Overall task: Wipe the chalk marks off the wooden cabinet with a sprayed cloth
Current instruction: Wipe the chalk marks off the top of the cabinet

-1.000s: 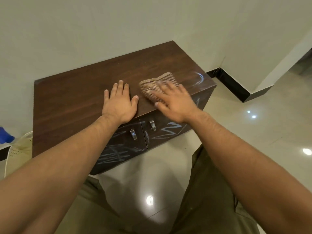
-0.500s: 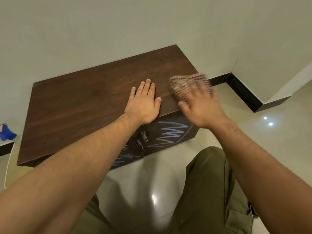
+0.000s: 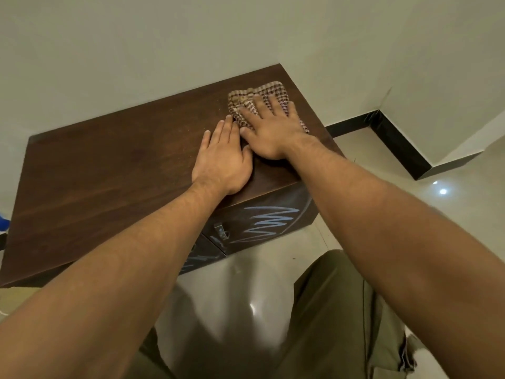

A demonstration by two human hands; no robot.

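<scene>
Right hand (image 3: 273, 132) lies flat, fingers spread, pressing the cloth (image 3: 270, 90) down. No pinch, nothing curled round it. Left hand (image 3: 221, 160) is flat on the wood just beside the right thumb, holding nothing, probably bracing. Cloth sits at the far right corner of the cabinet (image 3: 109, 173) top. It looks thin, soft and light, and it bunches under the fingers. Best driven with a spread palm; to lift it, pinch a bunched edge. No marks visible on top. Chalk marks (image 3: 267, 222) show on the near front doors, beside the handle (image 3: 220, 228).
</scene>
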